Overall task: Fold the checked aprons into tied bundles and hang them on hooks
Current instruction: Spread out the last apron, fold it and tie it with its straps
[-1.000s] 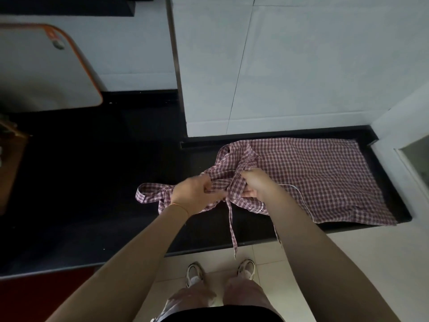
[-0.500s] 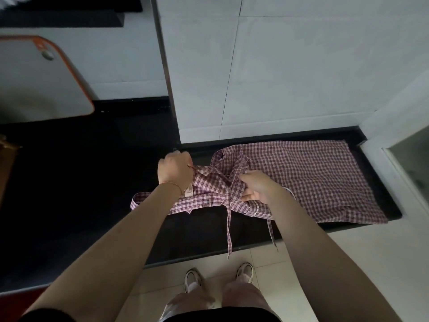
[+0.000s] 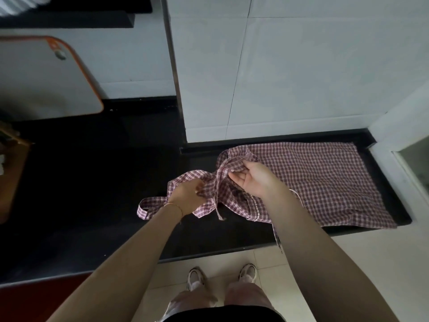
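A red-and-white checked apron lies on the black counter, its right part spread flat and its left part bunched. My left hand grips the bunched cloth at the left end. My right hand is turned palm up, with its fingers curled round a raised fold of the apron. A strap loop trails to the left of my left hand. One thin strap hangs between my hands, and another drops over the counter's front edge. No hooks are in view.
A white cutting board with an orange rim leans against the tiled wall at the back left. A wooden object sits at the left edge. A white wall corner bounds the counter on the right. My shoes stand on pale floor tiles.
My left hand came back down from the upper left and took hold of the bunched cloth. My right hand turned palm up and lifted a fold. The long hanging strap now lies shorter between my hands.
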The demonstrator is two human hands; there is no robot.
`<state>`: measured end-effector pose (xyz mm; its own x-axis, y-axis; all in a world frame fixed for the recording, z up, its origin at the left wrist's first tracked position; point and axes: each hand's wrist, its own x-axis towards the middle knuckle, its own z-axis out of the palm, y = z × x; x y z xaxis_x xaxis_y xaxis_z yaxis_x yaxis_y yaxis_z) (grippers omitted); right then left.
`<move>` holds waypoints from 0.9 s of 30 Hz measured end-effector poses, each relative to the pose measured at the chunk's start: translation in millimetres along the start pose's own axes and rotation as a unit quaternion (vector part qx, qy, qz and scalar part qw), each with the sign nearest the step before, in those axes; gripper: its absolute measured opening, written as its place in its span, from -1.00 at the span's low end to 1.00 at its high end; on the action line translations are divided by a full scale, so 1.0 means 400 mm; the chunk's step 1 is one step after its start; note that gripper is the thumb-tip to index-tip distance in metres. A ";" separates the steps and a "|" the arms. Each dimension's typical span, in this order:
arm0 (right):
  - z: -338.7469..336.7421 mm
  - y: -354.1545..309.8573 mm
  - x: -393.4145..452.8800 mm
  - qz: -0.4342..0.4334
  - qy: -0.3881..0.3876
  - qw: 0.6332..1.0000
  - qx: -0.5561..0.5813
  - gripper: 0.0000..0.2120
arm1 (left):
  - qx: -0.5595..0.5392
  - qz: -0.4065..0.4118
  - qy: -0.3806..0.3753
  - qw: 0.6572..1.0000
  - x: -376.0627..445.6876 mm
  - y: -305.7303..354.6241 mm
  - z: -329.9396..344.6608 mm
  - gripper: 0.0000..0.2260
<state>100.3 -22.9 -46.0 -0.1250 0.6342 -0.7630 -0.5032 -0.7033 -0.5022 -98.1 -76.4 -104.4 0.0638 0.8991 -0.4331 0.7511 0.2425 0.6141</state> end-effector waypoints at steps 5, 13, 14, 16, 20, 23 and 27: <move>0.037 -0.020 0.013 -0.042 0.022 0.999 0.009 -0.78 | -0.166 -0.072 -0.025 0.983 -0.020 -0.006 -0.125 -0.96; 0.114 0.023 0.039 -0.035 -0.074 0.991 -0.109 -0.83 | 0.110 -0.201 0.301 0.926 -0.021 -0.085 -0.302 -0.86; 0.122 0.034 0.047 -0.043 -0.066 0.984 -0.157 -0.82 | 0.137 -0.198 0.365 0.899 -0.030 -0.090 -0.295 -0.77; 0.126 0.055 0.061 -0.059 -0.029 0.958 -0.280 -0.76 | 0.125 -0.174 0.369 0.904 -0.033 -0.095 -0.261 -0.80; 0.114 0.094 0.064 -0.030 0.031 0.856 -0.515 -0.82 | -0.023 -0.246 -0.075 0.966 -0.056 -0.060 -0.150 -0.49; 0.088 0.118 0.070 -0.075 0.003 0.688 -0.722 -0.82 | -0.122 -0.294 -0.241 0.917 -0.079 -0.049 -0.039 -0.33; 0.056 0.155 0.069 -0.145 0.018 0.538 -0.830 -0.54 | -0.244 -0.338 0.031 0.909 -0.068 -0.071 0.096 -0.59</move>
<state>46.4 -41.7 -89.1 -0.2162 0.8088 -0.5469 0.9639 0.0879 -0.2512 -96.1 -121.9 -135.4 -0.3518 0.5005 -0.7911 0.2232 0.8656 0.4483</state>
